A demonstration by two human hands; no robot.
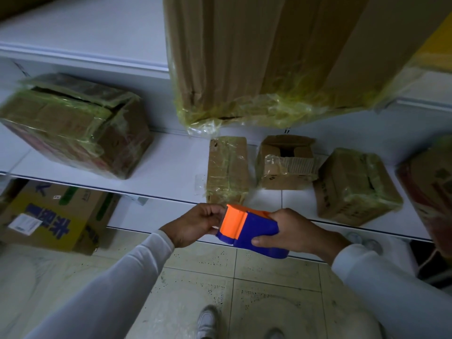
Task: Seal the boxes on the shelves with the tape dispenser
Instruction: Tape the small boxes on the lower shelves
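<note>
My right hand (291, 231) grips a blue and orange tape dispenser (247, 228) in front of the lower shelf edge. My left hand (198, 223) pinches at the orange front end of the dispenser. Just behind it on the white shelf (171, 167) stands a narrow taped cardboard box (227, 167). To its right sits a small box with open top flaps (286, 162), then another taped box (354, 187). A larger taped box (73, 126) lies at the left of the shelf.
A tall cardboard box wrapped in yellowish tape (256, 57) hangs over the upper shelf. A printed carton (53, 216) sits on the floor under the shelf at left. A reddish box (433, 187) is at the right edge. My shoe (208, 321) stands on the tiled floor.
</note>
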